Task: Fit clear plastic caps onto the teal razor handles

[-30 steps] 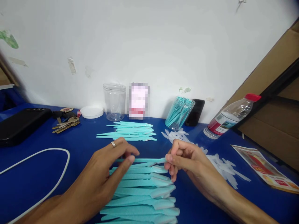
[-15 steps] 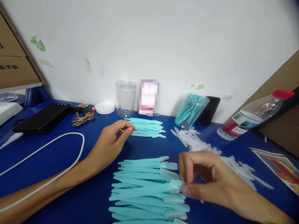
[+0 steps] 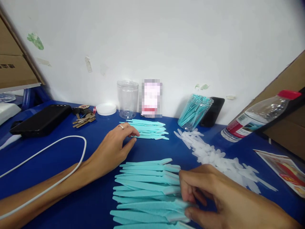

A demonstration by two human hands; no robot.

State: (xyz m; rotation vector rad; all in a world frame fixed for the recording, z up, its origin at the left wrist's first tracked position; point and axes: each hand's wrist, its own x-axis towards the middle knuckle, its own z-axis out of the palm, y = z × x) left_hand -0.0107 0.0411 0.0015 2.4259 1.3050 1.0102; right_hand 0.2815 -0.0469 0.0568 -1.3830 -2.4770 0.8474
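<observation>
Teal eyebrow razors (image 3: 143,186) lie side by side in a long row at the front of the blue table, blade ends to the right. My right hand (image 3: 205,197) is closed, thumb and fingertips pinching the blurred blade end of one razor (image 3: 152,205) in that row. Farther back is a smaller group of teal razors (image 3: 150,129). At its left end rests my left hand (image 3: 119,140), loosely curved with thumb apart and a ring on one finger; nothing shows in its grasp. Beyond my right hand spreads a pile of translucent white caps (image 3: 214,156).
By the wall stand an empty clear jar (image 3: 128,100), a phone with a blurred screen (image 3: 151,98) and a tilted jar of teal sticks (image 3: 195,111). Around them are a white lid (image 3: 106,109), keys (image 3: 84,119), a black power bank (image 3: 41,119), a white cable (image 3: 83,149) and a water bottle (image 3: 257,119).
My right hand has moved down and toward me along the front row. The razor it held slantwise across the row no longer lies there. My left hand's thumb has parted slightly from its fingers.
</observation>
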